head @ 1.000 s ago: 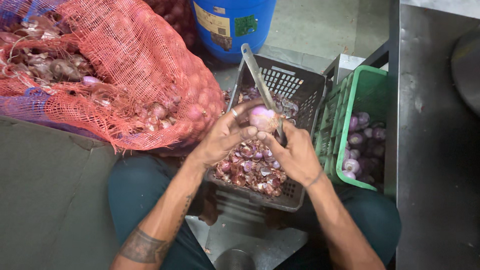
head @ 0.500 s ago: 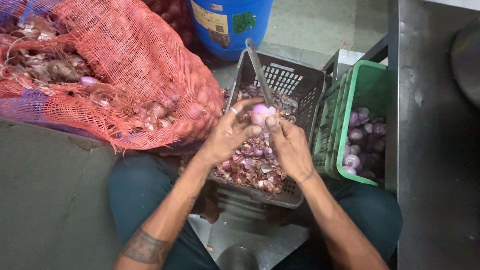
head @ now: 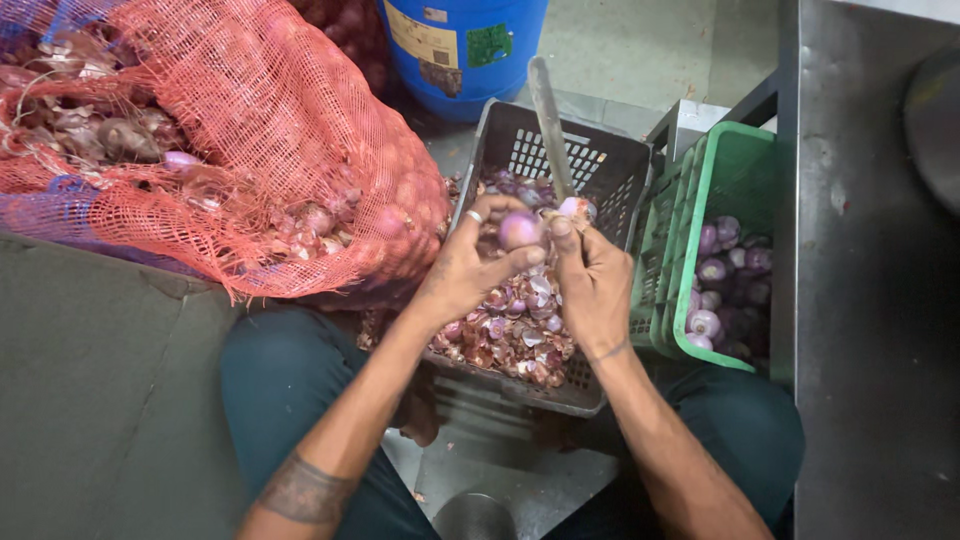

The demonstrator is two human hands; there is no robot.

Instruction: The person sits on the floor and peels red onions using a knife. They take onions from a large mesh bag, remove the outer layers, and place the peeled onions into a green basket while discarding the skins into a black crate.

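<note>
At the far left a red mesh sack (head: 240, 150) bulges with onions and loose dry skins, its lower edge sagging toward the person's knee. Just right of it, the left hand (head: 470, 270) is curled around a small peeled onion (head: 520, 230), pinching it between thumb and fingertips above the grey plastic crate (head: 600, 165). The onion is roundish, pale purple and glossy, with no clear long axis; which end faces up cannot be told. Beside it, the right hand (head: 590, 285) is closed round the handle of a knife (head: 550, 125). The knife's long axis runs nearly upright in the view, its blade pointing away from the person and tilted slightly left, over the crate's far wall. A scrap of pinkish skin sits at the right thumb. Below both hands the crate holds a heap of purple-and-white peelings (head: 515, 335). Further right, a green crate (head: 700, 200) holds peeled purple onions (head: 725, 270), touching a steel counter (head: 870, 300).
</note>
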